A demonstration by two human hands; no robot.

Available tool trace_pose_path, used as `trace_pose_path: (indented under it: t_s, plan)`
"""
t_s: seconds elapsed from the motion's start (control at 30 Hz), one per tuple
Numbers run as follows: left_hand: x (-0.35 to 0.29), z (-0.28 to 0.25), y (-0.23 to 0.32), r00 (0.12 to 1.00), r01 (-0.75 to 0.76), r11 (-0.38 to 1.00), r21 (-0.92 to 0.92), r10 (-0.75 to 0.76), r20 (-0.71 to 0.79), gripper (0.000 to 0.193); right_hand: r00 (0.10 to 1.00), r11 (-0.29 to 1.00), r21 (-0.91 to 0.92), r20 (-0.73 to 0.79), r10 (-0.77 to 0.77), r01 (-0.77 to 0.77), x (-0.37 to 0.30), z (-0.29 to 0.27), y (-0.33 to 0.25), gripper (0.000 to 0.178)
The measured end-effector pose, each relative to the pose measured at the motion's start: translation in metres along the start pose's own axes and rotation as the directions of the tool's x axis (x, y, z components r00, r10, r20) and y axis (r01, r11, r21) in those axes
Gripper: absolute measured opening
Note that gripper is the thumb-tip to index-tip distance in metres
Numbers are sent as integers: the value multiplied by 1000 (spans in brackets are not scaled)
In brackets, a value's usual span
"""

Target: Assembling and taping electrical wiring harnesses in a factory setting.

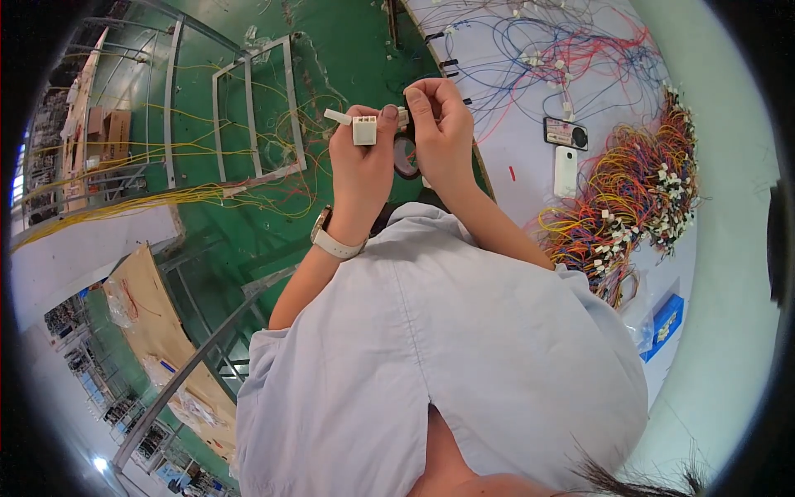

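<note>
My left hand (362, 166) is closed around a white plastic connector housing (364, 131), whose block end sticks out by the thumb. A slim white piece (337, 117) juts out on the left side of that hand. Close beside it, my right hand (443, 137) pinches a black strip that looks like tape, fingers curled and thumb pressed down. A dark round roll (405, 157), apparently tape, hangs between the two hands. Whatever lies between the fingertips is mostly hidden. On the left wrist is a watch with a white strap (338, 245).
The white table (517, 199) at right carries loose blue and red wires (571, 41), a thick multicoloured wire bundle with white connectors (609, 224), a device with a round black part (566, 133), a white case (566, 172) and a blue box (662, 327). Yellow wires (149, 207) cross metal frames at left.
</note>
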State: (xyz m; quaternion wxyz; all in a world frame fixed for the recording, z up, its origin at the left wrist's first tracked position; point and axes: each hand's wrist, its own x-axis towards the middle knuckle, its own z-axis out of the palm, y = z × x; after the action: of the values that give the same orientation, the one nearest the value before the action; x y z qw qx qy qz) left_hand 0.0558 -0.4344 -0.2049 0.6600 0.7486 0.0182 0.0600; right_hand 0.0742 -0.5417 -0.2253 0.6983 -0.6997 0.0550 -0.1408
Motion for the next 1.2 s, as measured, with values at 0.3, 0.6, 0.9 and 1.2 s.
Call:
trace_pose_path:
  t_s: [0.3, 0.6, 0.9, 1.2]
  plan:
    - [-1, -1, 3, 997, 70, 991, -117, -71, -5, 29, 999, 996, 81, 8, 44, -45, -6, 3, -5, 14]
    - [2, -3, 10, 999, -40, 999, 19, 40, -4, 28, 999, 990, 134, -11, 41, -39, -8, 3, -11, 14]
    - [-2, -2, 16, 971, -227, 961, 157, 212, 107, 15, 992, 970, 222, -92, -85, 103, -12, -3, -10, 13]
    - [-5, -16, 20, 926, -345, 901, 264, 281, 251, 17, 976, 948, 238, -94, -194, 211, -19, -11, -12, 11]
